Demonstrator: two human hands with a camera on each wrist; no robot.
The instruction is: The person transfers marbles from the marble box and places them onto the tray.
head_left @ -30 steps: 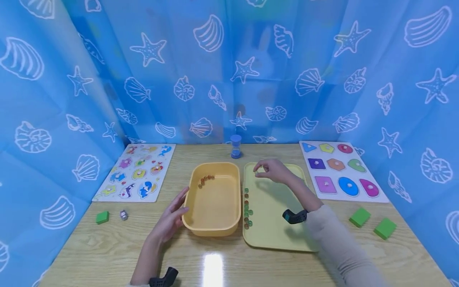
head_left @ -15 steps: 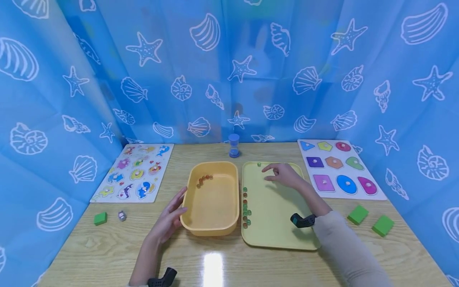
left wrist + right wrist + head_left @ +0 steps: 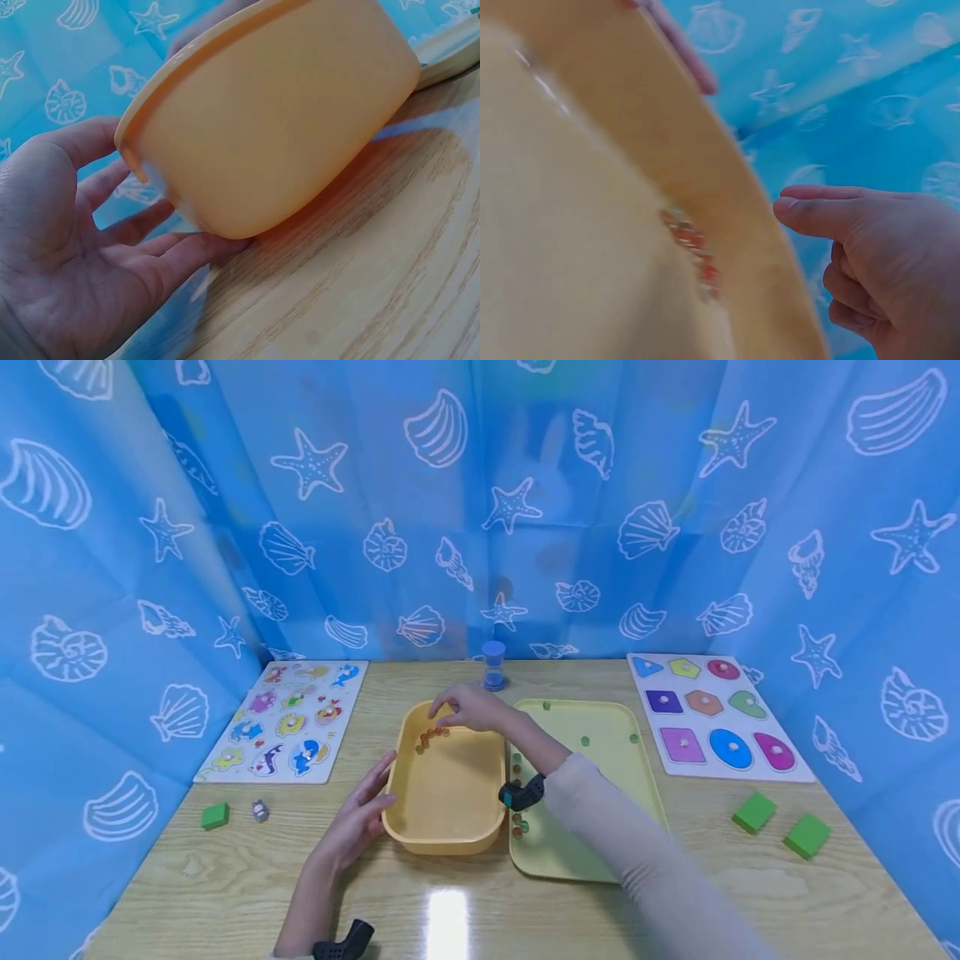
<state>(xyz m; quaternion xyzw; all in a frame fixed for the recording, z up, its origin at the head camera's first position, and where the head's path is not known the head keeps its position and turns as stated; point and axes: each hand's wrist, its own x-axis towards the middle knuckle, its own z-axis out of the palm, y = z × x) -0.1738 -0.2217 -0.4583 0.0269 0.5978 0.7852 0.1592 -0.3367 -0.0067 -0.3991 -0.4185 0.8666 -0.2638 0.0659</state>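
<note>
An orange plastic tub [image 3: 448,793] stands on the table with a small cluster of orange-brown beads [image 3: 424,740] along its far left inside. My left hand [image 3: 358,820] holds the tub's left side. In the left wrist view the thumb laps over the tub's rim [image 3: 161,86] while the fingers lie against the outer wall and base. Over the tub's far end is my right hand [image 3: 467,708], thumb and forefinger extended close to the beads. Nothing shows between those fingertips in the right wrist view. A pale yellow tray [image 3: 600,810] carries green and brown beads, partly hidden by my right forearm.
Behind the tub stands a blue sand timer [image 3: 493,665]. A sea-animal puzzle board [image 3: 281,722] lies at left, a shapes puzzle board [image 3: 716,718] at right. Green blocks [image 3: 754,812] and a small grey figurine [image 3: 259,811] lie nearer the front.
My right hand let go of a green bead at the tray's far edge, then moved left over the tub. More green beads on the tray came into sight. My left hand stayed put.
</note>
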